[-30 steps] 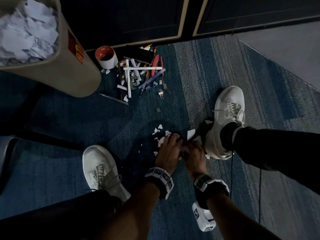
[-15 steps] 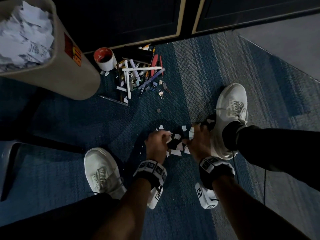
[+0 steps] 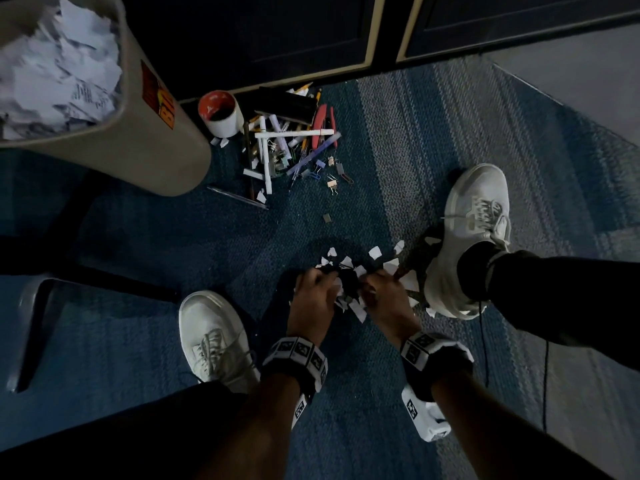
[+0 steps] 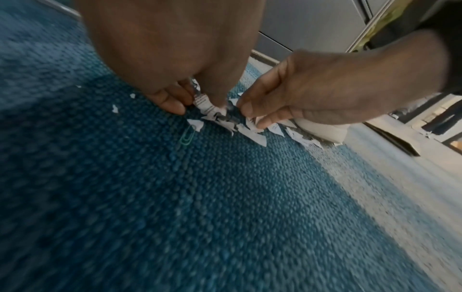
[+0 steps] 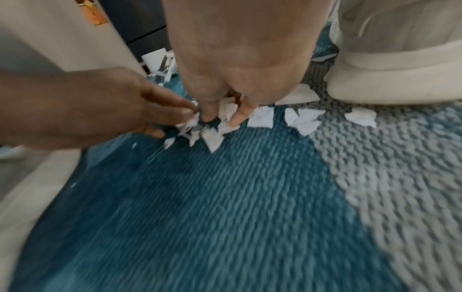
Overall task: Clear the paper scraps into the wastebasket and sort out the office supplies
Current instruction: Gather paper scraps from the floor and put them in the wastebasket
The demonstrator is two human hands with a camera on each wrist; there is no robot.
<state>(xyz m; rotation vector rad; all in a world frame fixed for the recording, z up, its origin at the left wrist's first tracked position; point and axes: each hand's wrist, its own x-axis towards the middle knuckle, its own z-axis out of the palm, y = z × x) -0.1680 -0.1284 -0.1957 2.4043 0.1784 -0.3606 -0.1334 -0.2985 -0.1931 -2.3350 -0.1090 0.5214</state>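
Note:
Torn white paper scraps (image 3: 358, 271) lie heaped on the blue carpet between my feet. My left hand (image 3: 322, 282) and right hand (image 3: 377, 282) are down on the heap, close together, with fingers curled. In the left wrist view my left hand (image 4: 197, 102) pinches printed scraps (image 4: 207, 107) between thumb and fingers. In the right wrist view my right hand (image 5: 222, 116) pinches scraps (image 5: 227, 110) as well. The beige wastebasket (image 3: 149, 150) stands at the upper left, full of paper. Pens, clips and scissors make up the pile of office supplies (image 3: 287, 147) beside it.
A red-and-white cup (image 3: 221, 114) stands by the supplies. A green paper clip (image 4: 187, 137) lies near the scraps. My white shoes (image 3: 211, 334) (image 3: 474, 220) flank the heap. Dark cabinet doors (image 3: 277, 36) close off the far side. A grey chair base (image 3: 31, 323) sits at the left.
The hands spread apart over the scraps half a second ago and have drawn together again. The scraps are bunched tighter between the fingers.

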